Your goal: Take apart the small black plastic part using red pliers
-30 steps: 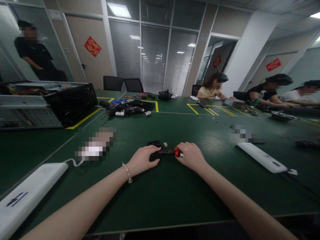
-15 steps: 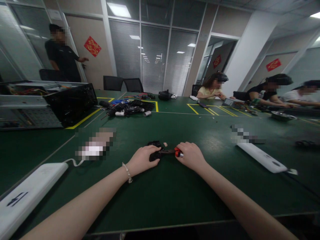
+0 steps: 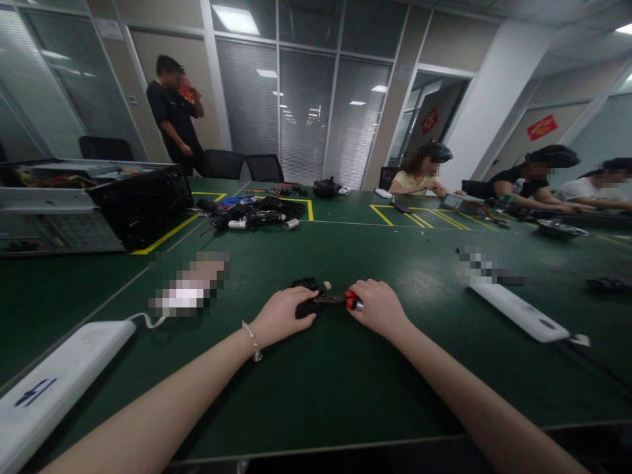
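Observation:
My left hand (image 3: 282, 316) is closed over a small black part (image 3: 306, 306) that lies on the green table (image 3: 326, 375). My right hand (image 3: 378, 307) grips a screwdriver with a red and black handle (image 3: 351, 303); its dark shaft (image 3: 330, 299) points left into the black part. Another small black piece (image 3: 305, 284) and a tiny pale bit (image 3: 326, 285) lie just beyond my hands.
A white power bank (image 3: 47, 385) with a cable lies at the near left, another white device (image 3: 521, 311) at the right. An open computer case (image 3: 93, 204) stands far left, a heap of tools (image 3: 251, 214) behind. Seated people work at the far right; one person stands at the back left.
My hands and the screwdriver have stayed almost still. The standing person at the back has walked from the far left toward the right.

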`<state>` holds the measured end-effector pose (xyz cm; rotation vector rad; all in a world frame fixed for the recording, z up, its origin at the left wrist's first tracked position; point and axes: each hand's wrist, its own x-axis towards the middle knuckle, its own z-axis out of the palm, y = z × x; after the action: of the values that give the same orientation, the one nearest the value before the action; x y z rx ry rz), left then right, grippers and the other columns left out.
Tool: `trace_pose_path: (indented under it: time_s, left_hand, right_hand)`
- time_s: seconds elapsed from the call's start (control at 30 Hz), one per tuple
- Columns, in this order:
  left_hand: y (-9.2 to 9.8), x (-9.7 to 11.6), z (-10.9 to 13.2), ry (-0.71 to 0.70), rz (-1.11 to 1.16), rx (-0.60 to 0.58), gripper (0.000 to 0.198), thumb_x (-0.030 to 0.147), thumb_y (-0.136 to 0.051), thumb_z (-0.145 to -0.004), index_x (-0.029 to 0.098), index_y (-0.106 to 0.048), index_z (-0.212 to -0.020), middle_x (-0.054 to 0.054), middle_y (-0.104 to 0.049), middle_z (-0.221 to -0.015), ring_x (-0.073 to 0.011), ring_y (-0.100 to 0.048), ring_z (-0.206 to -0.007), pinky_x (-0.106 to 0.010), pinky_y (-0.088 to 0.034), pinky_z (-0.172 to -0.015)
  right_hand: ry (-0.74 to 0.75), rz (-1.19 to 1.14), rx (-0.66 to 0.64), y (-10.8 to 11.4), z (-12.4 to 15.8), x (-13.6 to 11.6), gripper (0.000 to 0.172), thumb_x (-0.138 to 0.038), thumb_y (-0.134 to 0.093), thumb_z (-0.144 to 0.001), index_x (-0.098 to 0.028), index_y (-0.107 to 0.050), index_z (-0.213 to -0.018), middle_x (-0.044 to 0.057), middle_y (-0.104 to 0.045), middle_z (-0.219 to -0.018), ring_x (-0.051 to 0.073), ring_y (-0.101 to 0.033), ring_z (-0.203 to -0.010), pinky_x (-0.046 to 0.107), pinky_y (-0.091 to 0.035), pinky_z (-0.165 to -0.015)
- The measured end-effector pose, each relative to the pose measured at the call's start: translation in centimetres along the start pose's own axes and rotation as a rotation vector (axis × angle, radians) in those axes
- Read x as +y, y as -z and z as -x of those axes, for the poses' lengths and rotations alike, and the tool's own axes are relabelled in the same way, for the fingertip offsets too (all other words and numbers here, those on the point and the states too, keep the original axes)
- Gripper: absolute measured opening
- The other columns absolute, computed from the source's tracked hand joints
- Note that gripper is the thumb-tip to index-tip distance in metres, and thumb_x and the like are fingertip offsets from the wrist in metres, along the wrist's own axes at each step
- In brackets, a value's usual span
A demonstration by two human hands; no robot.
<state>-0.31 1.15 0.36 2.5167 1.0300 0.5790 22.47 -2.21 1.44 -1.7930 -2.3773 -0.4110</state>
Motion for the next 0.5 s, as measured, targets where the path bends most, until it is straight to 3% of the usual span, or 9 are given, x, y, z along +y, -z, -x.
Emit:
trace_pose_path:
  time_s: [0.5]
  left_hand:
    - [-0.24, -0.22, 0.01, -0.021, -0.01, 0.013, 0.042, 0.033, -0.054, -0.077, 0.024, -0.05, -0.117, -0.003, -0.055, -0.117, -0.0209, -0.051, -0.107, -0.035, -0.039, -0.091]
  right_hand:
    - [0.009, -0.035, 0.029, 0.12, 0.09, 0.1, 0.021, -0.031, -0.051, -0.073, -0.018, -0.059, -0.087, 0.005, -0.061, -0.085, 0.018, -0.052, -0.077, 0.029, -0.037, -0.068]
